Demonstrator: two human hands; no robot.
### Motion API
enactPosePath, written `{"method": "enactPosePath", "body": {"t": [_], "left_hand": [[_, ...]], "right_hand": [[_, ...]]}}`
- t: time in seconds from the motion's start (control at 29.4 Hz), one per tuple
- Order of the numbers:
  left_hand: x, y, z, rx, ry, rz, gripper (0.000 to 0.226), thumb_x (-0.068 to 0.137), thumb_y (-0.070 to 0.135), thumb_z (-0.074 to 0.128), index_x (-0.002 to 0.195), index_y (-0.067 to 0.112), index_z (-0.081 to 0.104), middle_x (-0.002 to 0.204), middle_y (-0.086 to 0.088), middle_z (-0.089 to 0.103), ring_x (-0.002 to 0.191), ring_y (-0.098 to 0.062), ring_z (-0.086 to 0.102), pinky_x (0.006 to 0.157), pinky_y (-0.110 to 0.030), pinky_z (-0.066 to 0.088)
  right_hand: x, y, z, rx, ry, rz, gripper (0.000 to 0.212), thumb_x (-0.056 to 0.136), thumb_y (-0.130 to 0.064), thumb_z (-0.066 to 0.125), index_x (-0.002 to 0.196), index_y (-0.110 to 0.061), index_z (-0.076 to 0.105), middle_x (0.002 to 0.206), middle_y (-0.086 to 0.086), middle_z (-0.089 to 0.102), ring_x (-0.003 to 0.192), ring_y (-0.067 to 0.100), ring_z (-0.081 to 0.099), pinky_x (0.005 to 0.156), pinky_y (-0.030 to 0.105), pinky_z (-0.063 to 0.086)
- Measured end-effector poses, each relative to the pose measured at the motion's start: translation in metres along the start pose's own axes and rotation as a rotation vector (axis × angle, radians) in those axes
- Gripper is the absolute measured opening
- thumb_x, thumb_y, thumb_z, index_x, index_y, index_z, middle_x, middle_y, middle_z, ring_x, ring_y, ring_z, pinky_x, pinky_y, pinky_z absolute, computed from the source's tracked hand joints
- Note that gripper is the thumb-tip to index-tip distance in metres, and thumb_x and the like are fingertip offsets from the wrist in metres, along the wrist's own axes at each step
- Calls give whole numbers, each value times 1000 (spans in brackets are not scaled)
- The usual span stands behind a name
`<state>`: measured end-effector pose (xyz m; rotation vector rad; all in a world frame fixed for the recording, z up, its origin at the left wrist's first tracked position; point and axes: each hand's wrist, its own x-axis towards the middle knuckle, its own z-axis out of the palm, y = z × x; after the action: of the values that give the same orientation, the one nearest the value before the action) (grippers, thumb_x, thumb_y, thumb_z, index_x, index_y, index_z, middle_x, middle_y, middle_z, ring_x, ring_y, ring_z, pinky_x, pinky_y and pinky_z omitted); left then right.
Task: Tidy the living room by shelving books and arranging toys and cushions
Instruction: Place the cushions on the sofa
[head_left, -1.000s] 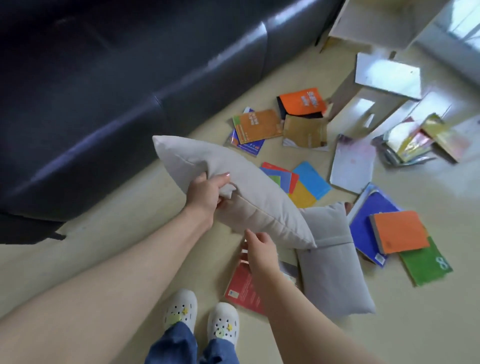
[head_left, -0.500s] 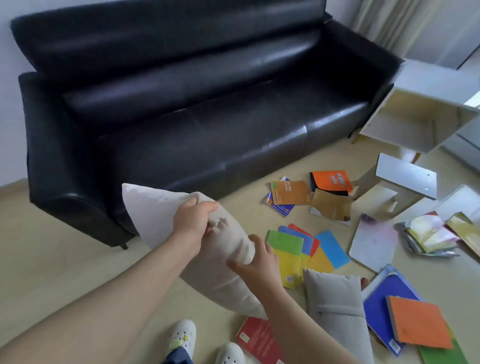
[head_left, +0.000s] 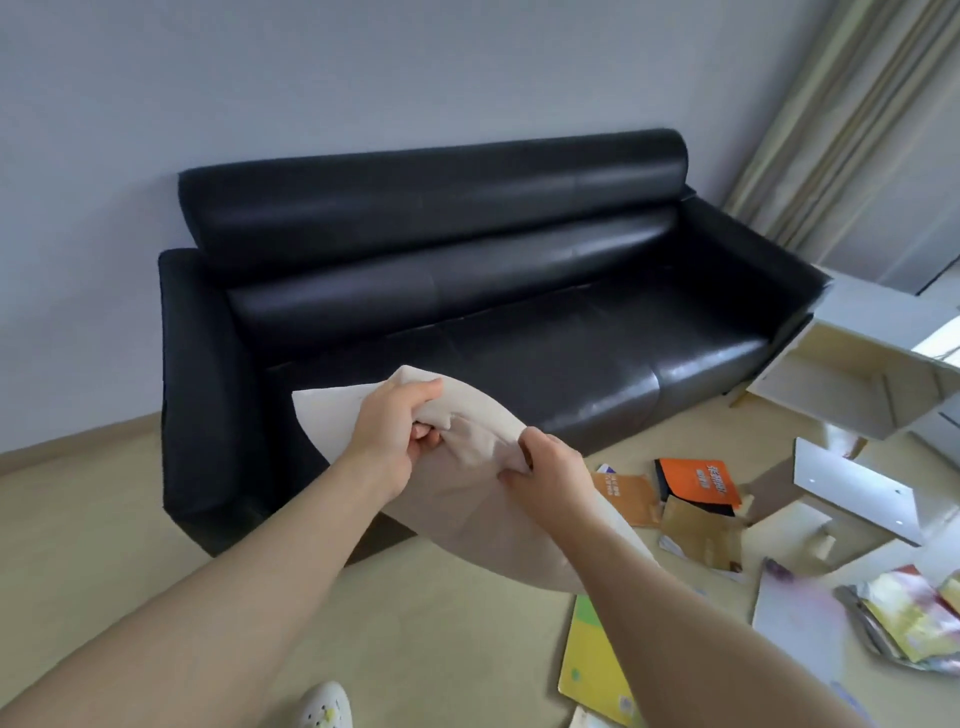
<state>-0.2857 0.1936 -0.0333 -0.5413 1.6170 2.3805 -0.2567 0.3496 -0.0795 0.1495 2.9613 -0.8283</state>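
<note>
Cushion (head_left: 457, 525) up in the air, headed for the sofa (head_left: 519, 322) I'd guess

Head view: both hands are clamped on it. The left hand (head_left: 392, 431) bunches the top edge and the right hand (head_left: 550, 475) pinches fabric just beside it. The cushion hangs in front of the seat, clear of the floor (head_left: 130, 519). My worry is they've only got loose cover, so it could slip or flop short onto the books (head_left: 696, 483) scattered below.

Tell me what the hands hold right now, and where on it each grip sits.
Both hands hold the beige cushion by its upper edge: the left hand bunches the fabric near the top, the right hand pinches it just beside.
</note>
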Motion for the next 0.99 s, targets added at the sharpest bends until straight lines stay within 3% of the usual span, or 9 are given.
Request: {"method": "enactPosePath", "body": {"t": [0.14, 0.27, 0.34, 0.54, 0.65, 0.82, 0.99], "left_hand": [[44, 48, -30, 4, -12, 43, 24, 89, 8, 55, 66, 11, 50, 46, 3, 46, 33, -4, 32, 51, -23, 35], [91, 92, -76, 42, -40, 75, 12, 91, 10, 53, 79, 8, 56, 58, -2, 49, 38, -5, 36, 60, -25, 44], [115, 110, -96, 28, -36, 87, 11, 92, 10, 52, 83, 6, 57, 57, -1, 47, 41, -6, 38, 64, -28, 49], [183, 152, -120, -130, 46, 55, 19, 94, 12, 51, 75, 9, 53, 52, 1, 42, 41, -7, 37, 57, -23, 51], [208, 164, -120, -221, 82, 25, 18, 94, 13, 52, 76, 10, 52, 51, 1, 43, 39, -6, 38, 55, -22, 51], [277, 191, -129, -317, 165, 6, 19, 94, 16, 54, 76, 10, 53, 43, 3, 44, 38, -5, 40, 74, -25, 49], [335, 199, -123, -484, 350, -58, 17, 91, 13, 57, 76, 10, 49, 58, -1, 50, 37, -5, 38, 81, -27, 50]], "right_hand": [[50, -47, 4, 9, 48, -62, 22, 84, -13, 54, 73, -13, 35, 79, 2, 43, 74, 22, 40, 65, 35, 31], [111, -98, 13, -76, 104, -167, 31, 84, -12, 53, 68, -19, 28, 76, -2, 39, 76, 22, 40, 62, 36, 32], [144, -121, 16, -102, 112, -205, 24, 84, -12, 53, 74, -17, 32, 80, 0, 43, 78, 22, 40, 63, 37, 36], [233, -172, 23, -177, 71, -333, 18, 81, -7, 52, 76, -15, 36, 79, 1, 41, 77, 25, 40, 59, 34, 27], [275, -184, 24, -158, -19, -370, 29, 79, -5, 51, 66, -20, 29, 77, 0, 40, 75, 23, 38, 57, 33, 25], [370, -208, 31, -117, -194, -448, 38, 77, -5, 56, 63, -23, 26, 72, -5, 38, 73, 21, 35, 60, 32, 29], [453, -220, 37, -218, -395, -566, 39, 78, -7, 58, 63, -24, 26, 68, -7, 36, 71, 19, 33, 54, 28, 24]]}}
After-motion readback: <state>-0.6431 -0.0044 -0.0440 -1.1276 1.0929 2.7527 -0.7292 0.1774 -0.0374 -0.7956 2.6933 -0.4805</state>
